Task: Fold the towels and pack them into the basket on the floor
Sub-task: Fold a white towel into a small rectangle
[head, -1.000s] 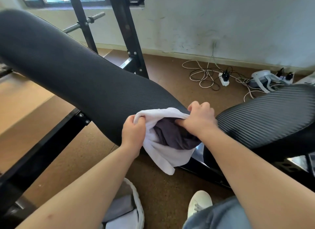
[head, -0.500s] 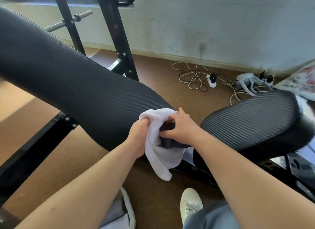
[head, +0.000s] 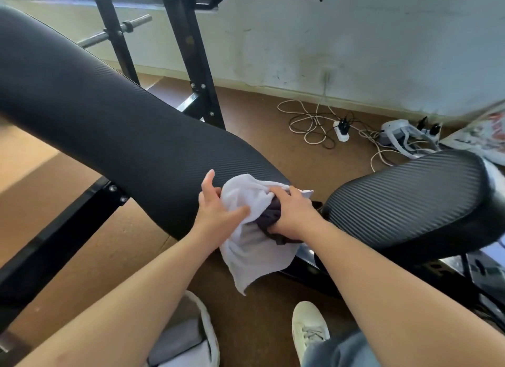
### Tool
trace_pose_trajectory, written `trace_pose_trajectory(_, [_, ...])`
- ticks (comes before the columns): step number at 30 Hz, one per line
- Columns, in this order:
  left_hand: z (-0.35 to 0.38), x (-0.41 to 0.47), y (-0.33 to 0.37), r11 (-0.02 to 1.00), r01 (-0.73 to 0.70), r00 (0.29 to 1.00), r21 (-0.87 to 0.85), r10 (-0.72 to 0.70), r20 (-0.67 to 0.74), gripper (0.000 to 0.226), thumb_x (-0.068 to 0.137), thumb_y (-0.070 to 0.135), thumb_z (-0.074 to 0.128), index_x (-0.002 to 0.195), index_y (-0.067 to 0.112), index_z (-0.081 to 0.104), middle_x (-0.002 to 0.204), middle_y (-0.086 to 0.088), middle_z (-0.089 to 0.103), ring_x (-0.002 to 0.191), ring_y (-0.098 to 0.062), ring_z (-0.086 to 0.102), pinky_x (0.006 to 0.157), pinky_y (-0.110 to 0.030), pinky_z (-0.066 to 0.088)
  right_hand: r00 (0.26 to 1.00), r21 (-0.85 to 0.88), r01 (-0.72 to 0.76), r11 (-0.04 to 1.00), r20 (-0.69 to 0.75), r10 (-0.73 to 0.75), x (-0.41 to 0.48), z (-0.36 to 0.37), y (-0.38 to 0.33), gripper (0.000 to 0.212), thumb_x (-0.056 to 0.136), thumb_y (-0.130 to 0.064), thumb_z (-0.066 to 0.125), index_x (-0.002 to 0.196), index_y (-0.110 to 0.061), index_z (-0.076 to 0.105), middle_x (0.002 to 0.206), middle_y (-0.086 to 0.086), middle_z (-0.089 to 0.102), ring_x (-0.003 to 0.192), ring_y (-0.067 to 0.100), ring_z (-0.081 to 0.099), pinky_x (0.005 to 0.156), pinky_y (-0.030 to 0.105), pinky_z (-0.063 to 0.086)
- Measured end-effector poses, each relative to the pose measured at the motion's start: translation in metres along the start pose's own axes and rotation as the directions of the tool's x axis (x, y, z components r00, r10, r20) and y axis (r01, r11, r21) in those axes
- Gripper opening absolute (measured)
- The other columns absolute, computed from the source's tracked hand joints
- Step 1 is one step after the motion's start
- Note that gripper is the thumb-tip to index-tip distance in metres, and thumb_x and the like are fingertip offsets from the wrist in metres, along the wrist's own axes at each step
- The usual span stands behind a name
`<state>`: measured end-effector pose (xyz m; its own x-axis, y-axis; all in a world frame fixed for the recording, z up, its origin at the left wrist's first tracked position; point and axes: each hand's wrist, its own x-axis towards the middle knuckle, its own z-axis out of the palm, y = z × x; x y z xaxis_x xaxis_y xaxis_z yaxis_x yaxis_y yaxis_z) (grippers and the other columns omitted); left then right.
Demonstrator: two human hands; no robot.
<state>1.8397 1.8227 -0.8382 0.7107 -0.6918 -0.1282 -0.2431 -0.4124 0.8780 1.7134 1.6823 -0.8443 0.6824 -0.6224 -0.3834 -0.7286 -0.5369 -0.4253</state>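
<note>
Midway through the job, a person works two towels against the lower end of a black pad (head: 136, 137). The right hand (head: 289, 216) is curled tight around a bunched dark towel (head: 269, 220), fingertips also on the white towel (head: 251, 246) that wraps it and hangs loose toward the floor (head: 273, 126). The left hand (head: 216, 213) lies open, fingers mostly straight, thumb resting on the white cloth. Neither towel looks neatly folded yet. Below, by the left forearm, the basket (head: 211, 336) on the floor already holds folded towels (head: 177, 336), so part of the packing seems done. Judging by this, folding this pair and lowering it in remain.
</note>
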Motion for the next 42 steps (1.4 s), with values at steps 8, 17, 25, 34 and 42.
trace_pose_trajectory(8, [0.014, 0.008, -0.016, 0.322, -0.539, 0.825, 0.778, 0.388, 0.411, 0.098, 0.086, 0.034, 0.071, 0.16, 0.036, 0.007, 0.168, -0.005, 0.003, 0.147, -0.034, 0.02, 0.11, -0.045, 0.039, 0.99, 0.012, 0.097, 0.995, -0.106, -0.095, -0.002, -0.008, -0.008, 0.072, 0.079, -0.016, 0.055, 0.144, -0.044, 0.042, 0.137, -0.002, 0.057, 0.125, 0.032, 0.054, 0.092, 0.047, 0.055])
trace_pose_trajectory(17, [-0.012, 0.021, -0.016, 0.005, -0.273, 0.894, 0.962, 0.371, 0.252, 0.062, 0.098, 0.025, 0.056, 0.154, 0.023, 0.03, 0.163, -0.013, 0.016, 0.122, -0.03, 0.042, 0.094, -0.038, 0.042, 0.956, -0.31, -0.102, 0.945, -0.292, 0.008, -0.007, -0.026, 0.003, 0.059, 0.094, -0.015, 0.059, 0.143, -0.035, 0.034, 0.136, 0.007, 0.047, 0.126, 0.036, 0.041, 0.087, 0.054, 0.05])
trace_pose_trajectory(25, [0.012, 0.009, -0.02, 0.033, -0.407, 0.904, 0.913, 0.156, 0.398, 0.09, 0.082, 0.082, 0.046, 0.157, 0.043, 0.013, 0.166, -0.013, -0.019, 0.148, -0.046, 0.004, 0.107, -0.063, 0.024, 0.995, -0.315, -0.046, 0.948, 0.065, 0.07, -0.002, -0.002, 0.014, 0.081, 0.096, -0.021, 0.062, 0.157, -0.044, 0.014, 0.169, 0.005, -0.009, 0.152, 0.048, -0.009, 0.116, 0.063, 0.03])
trace_pose_trajectory(34, [-0.031, 0.03, 0.01, 0.152, -0.115, 0.979, 0.982, 0.183, 0.087, 0.035, 0.095, 0.012, 0.06, 0.129, 0.017, 0.051, 0.123, -0.008, 0.043, 0.103, -0.026, 0.053, 0.066, -0.033, 0.045, 0.998, -0.311, -0.066, 0.948, -0.014, 0.065, -0.006, -0.003, 0.019, 0.078, 0.096, -0.02, 0.064, 0.155, -0.046, 0.021, 0.169, 0.005, -0.004, 0.153, 0.043, -0.003, 0.117, 0.06, 0.03])
trace_pose_trajectory(42, [-0.053, 0.022, 0.003, 0.387, -0.186, 0.966, 0.903, 0.238, 0.096, 0.055, 0.091, 0.008, 0.054, 0.141, 0.027, 0.04, 0.146, -0.001, 0.033, 0.103, -0.023, 0.045, 0.078, -0.035, 0.047, 0.999, -0.297, -0.021, 0.955, 0.037, 0.034, -0.005, -0.002, 0.017, 0.092, 0.087, -0.071, 0.056, 0.16, -0.041, 0.01, 0.171, 0.009, -0.012, 0.153, 0.041, -0.023, 0.117, 0.067, 0.013])
